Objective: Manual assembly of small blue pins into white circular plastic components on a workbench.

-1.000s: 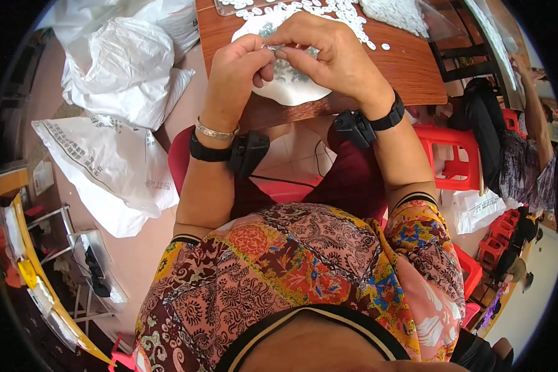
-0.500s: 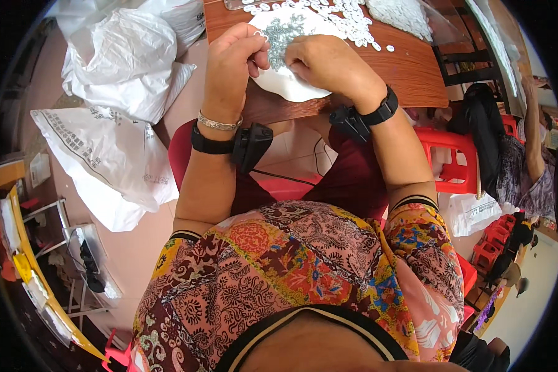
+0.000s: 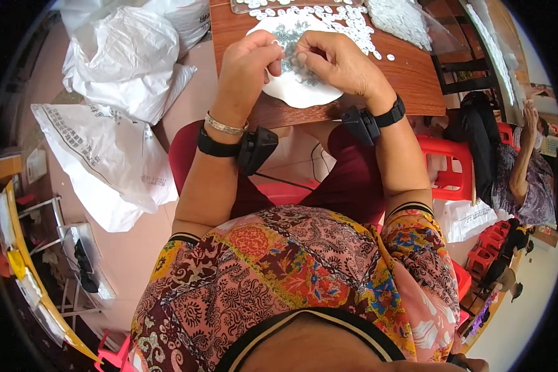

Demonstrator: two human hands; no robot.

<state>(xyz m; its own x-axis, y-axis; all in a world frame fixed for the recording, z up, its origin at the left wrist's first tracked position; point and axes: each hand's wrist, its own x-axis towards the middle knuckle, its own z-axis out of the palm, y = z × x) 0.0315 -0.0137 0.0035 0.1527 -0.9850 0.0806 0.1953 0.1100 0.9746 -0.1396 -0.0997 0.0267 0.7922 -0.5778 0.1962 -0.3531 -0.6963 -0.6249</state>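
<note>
Over the near edge of the wooden table, both hands are raised above a white scallop-edged plate (image 3: 301, 93). A heap of small grey-silver pieces (image 3: 294, 36) lies on the plate, partly covered by my fingers. My left hand (image 3: 248, 62) is closed in a pinch, with a small white ring-like piece (image 3: 276, 43) at its fingertips. Just to the right, my right hand (image 3: 341, 61) is also pinched, thumb against forefinger; whatever it holds is too small to make out. A small gap separates the two sets of fingertips.
Many small white oval pieces (image 3: 352, 32) are spread behind the plate, beside a clear bag of white pieces (image 3: 398, 22). White sacks (image 3: 121, 62) stand on the floor at left. A red stool (image 3: 446, 167) and another person (image 3: 524, 167) are at right.
My right hand has come up from the heap of grey-silver pieces, its fingers now pinched. My left hand keeps its pinch on the white piece. The plate appears slightly lower and farther right.
</note>
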